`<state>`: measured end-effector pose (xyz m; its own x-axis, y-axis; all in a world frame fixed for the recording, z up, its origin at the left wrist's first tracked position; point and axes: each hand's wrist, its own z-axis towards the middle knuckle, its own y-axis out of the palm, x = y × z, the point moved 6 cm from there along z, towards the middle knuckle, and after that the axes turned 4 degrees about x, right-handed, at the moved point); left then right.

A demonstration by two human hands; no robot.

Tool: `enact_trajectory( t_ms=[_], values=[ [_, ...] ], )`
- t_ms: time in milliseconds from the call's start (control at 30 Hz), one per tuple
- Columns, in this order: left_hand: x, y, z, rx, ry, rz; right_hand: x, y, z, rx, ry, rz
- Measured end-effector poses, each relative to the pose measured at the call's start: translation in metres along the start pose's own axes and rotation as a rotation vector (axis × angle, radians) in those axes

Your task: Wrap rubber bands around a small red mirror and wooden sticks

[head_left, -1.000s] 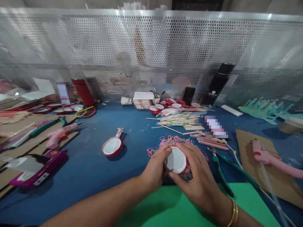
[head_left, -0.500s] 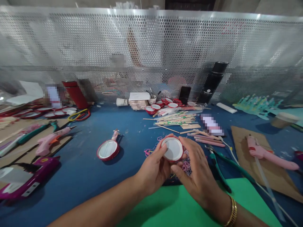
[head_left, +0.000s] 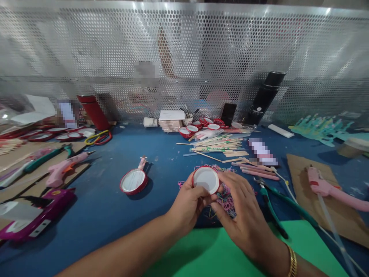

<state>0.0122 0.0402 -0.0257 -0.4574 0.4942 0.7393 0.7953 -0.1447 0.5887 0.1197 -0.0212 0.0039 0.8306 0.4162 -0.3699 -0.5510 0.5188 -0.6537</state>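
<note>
A round jar lid [head_left: 206, 180] with a red rim and a pale inner face is pinched in my left hand [head_left: 187, 204], the thumb lying over its lower edge. My right hand [head_left: 240, 207] curves beside it, fingers apart from the thumb and fingertips at the lid's right rim. Beneath both hands lies a tangle of colourful small rubber bands [head_left: 226, 202], partly hidden. To the left, another red-rimmed lid [head_left: 133, 181] rests on the blue table with a small stick piece [head_left: 142, 163] joined at its far edge.
Green sheet [head_left: 213, 254] lies in front. Pliers [head_left: 272, 209] and a pink glue gun [head_left: 325, 188] on cardboard are at right. Wooden sticks [head_left: 216, 145], more lids [head_left: 186, 132] and a black bottle [head_left: 263, 100] stand behind. Another glue gun [head_left: 60, 169] and a purple device [head_left: 43, 215] are left.
The lid has tilted slightly and shifted a little left in my hands. My left thumb has slid from its left face down to the lower edge. The view has tipped slightly.
</note>
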Motion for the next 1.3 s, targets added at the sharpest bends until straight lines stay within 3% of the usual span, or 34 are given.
enact_trajectory(
  t_ms=[200, 433, 700, 833, 1000, 1133, 1300],
  values=[
    [0.004, -0.001, 0.003, 0.023, 0.004, -0.115, 0.007, -0.005, 0.005, 0.03, 0.025, -0.007],
    [0.013, -0.004, 0.007, 0.049, 0.013, -0.197, 0.028, -0.037, 0.019, 0.123, 0.079, -0.074],
    [0.02, -0.007, 0.007, 0.045, 0.065, -0.245, 0.031, -0.06, 0.072, -0.083, -0.05, -0.259],
    [0.023, -0.008, 0.009, 0.053, 0.078, -0.241, 0.028, -0.047, 0.084, -0.235, -0.124, -0.326],
    [0.022, -0.012, 0.013, 0.08, 0.069, -0.205, 0.043, -0.01, 0.07, -0.344, -0.122, -0.376],
    [0.018, -0.014, 0.014, 0.081, 0.069, -0.2, 0.055, 0.01, 0.062, -0.336, -0.068, -0.477],
    [0.019, -0.015, 0.014, 0.087, 0.083, -0.181, 0.049, 0.016, 0.066, -0.268, -0.06, -0.431]
  ],
)
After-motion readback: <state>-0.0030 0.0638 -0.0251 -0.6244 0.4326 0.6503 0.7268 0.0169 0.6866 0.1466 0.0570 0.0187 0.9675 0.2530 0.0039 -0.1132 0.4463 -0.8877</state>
